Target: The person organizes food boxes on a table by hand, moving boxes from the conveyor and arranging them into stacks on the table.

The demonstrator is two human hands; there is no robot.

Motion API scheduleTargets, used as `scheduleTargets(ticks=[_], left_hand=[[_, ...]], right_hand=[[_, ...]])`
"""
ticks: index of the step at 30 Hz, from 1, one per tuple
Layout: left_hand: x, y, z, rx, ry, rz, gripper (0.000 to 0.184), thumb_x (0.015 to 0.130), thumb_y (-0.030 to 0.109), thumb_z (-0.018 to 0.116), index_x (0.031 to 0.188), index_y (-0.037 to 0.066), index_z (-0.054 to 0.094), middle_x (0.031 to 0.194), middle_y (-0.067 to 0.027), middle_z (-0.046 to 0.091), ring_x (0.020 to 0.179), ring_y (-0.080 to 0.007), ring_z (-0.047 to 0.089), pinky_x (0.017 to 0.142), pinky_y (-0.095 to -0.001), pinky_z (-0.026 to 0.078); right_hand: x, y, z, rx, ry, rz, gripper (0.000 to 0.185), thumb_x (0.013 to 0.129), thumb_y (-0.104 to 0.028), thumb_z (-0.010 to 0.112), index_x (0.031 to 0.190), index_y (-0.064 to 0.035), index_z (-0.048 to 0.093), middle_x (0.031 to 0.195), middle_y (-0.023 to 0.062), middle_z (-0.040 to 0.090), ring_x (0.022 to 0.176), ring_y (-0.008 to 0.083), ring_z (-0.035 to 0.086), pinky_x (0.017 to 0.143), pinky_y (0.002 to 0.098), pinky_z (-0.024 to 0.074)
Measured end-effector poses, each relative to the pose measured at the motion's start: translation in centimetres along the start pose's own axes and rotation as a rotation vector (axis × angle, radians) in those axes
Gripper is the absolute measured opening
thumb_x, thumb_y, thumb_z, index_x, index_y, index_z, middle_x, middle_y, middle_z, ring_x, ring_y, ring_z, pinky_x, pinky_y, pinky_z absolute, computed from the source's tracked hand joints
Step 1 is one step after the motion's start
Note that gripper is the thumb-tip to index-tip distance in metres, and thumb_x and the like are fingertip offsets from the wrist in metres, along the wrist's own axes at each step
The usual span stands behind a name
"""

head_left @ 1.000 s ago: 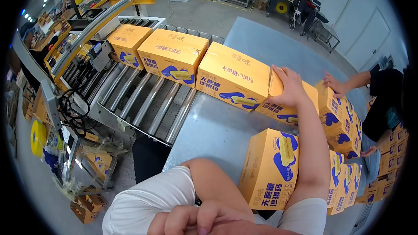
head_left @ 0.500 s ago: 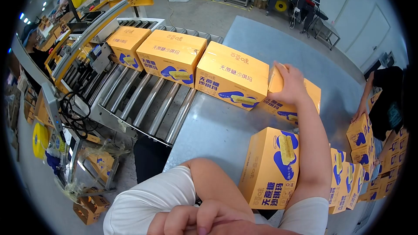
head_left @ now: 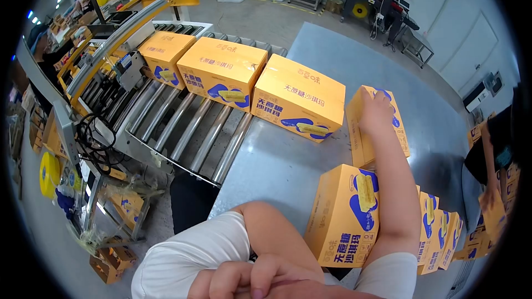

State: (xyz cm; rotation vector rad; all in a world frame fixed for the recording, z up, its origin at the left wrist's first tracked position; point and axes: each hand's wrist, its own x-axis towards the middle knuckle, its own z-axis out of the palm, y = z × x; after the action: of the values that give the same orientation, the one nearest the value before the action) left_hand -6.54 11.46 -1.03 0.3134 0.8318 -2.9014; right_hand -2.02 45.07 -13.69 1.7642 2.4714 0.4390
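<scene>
My right hand (head_left: 377, 112) reaches across the metal table (head_left: 282, 160) and grips the upper part of an orange carton (head_left: 360, 138) printed in blue. That carton stands tilted, its printed face turned to the right. My left hand (head_left: 244, 279) is folded in close at the bottom edge, fingers curled; anything inside them is hidden. Nearer to me, below the gripped carton, another carton (head_left: 343, 216) stands with its printed face toward me. Left of my right hand, a closed carton (head_left: 299, 97) lies at the table's edge by the rollers.
Two more cartons, a middle one (head_left: 221, 72) and a farther one (head_left: 166, 55), line up on the roller conveyor (head_left: 188, 133). Several cartons (head_left: 438, 232) stand at right. A co-worker's hand (head_left: 489, 196) handles a blurred carton there. A taping machine frame (head_left: 127, 39) spans the conveyor.
The carton under my right hand has swung round and away from the row, opening a gap. At right, the co-worker's hand has moved down with a carton. My left hand stays put.
</scene>
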Motion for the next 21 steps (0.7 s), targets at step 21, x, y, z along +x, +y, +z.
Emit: scheduleTargets(ticks=[21], left_hand=[[0.6,2.6,-2.8,0.089,-0.215,-0.254,0.023,0.105,0.027,0.058,0.125,0.022,0.067,0.125,0.0077,0.065,0.115,-0.0069,0.057,0.093,-0.0321,0.039]], right_hand=[[4.0,19.9,6.6,0.334,-0.026,0.510,0.077,0.089,-0.039,0.076,0.154,-0.0087,0.047,0.158,0.0202,0.045,0.148,0.0355,0.040,0.120,0.0443,0.0380]])
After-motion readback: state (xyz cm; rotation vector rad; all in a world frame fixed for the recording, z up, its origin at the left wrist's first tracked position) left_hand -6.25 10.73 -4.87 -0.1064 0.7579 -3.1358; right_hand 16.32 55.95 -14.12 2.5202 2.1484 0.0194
